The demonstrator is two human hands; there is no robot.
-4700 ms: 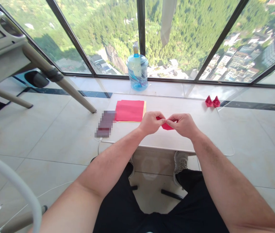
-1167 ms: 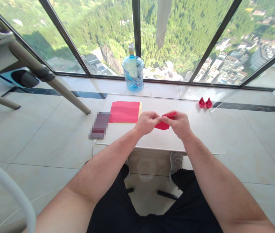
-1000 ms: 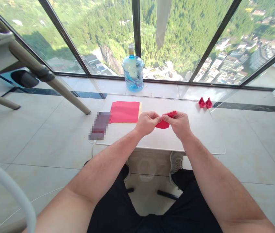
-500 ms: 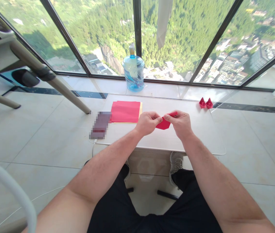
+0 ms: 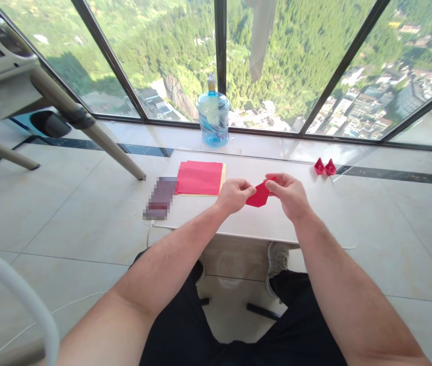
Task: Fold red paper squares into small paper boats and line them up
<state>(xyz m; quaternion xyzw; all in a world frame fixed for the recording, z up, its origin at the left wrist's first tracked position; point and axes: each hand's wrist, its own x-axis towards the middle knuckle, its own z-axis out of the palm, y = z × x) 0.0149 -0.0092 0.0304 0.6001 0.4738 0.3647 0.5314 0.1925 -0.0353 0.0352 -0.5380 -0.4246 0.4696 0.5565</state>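
Note:
A small folded piece of red paper (image 5: 258, 196) hangs between my two hands just above the low white table (image 5: 254, 223). My left hand (image 5: 234, 195) pinches its left edge with thumb and forefinger. My right hand (image 5: 291, 194) pinches its upper right corner, fingers curled. A stack of flat red sheets (image 5: 199, 178) lies on the table to the left of my hands. Two finished red paper figures (image 5: 325, 166) stand at the table's far right corner.
A blurred dark phone-like object (image 5: 161, 197) lies on the table's left edge with a white cable trailing down. A blue water jug (image 5: 213, 118) stands by the window glass. A grey machine frame (image 5: 59, 104) slants over the tiled floor at left.
My hands have drawn slightly apart and lifted the folded red paper; it now shows as a flatter pointed shape between the fingers. The view has shifted a little.

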